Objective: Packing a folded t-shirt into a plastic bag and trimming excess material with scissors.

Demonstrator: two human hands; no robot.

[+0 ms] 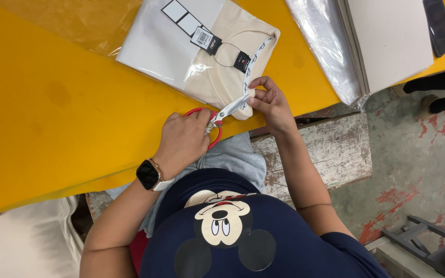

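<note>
A folded cream garment (217, 77) lies on the yellow table (52, 113), half inside a clear plastic bag, with hang tags (202, 37) on a string at its collar. My left hand (184, 139), with a smartwatch on the wrist, grips red-handled scissors (222, 114). Their blades point at the garment's near corner. My right hand (269, 103) pinches that corner right beside the blade tips.
A stack of grey cardboard sheets (387, 41) with clear plastic bags (320, 46) lies at the table's far right. A worn white wooden bench (330, 149) stands under the table edge. A grey metal frame (428, 242) sits on the concrete floor at the lower right.
</note>
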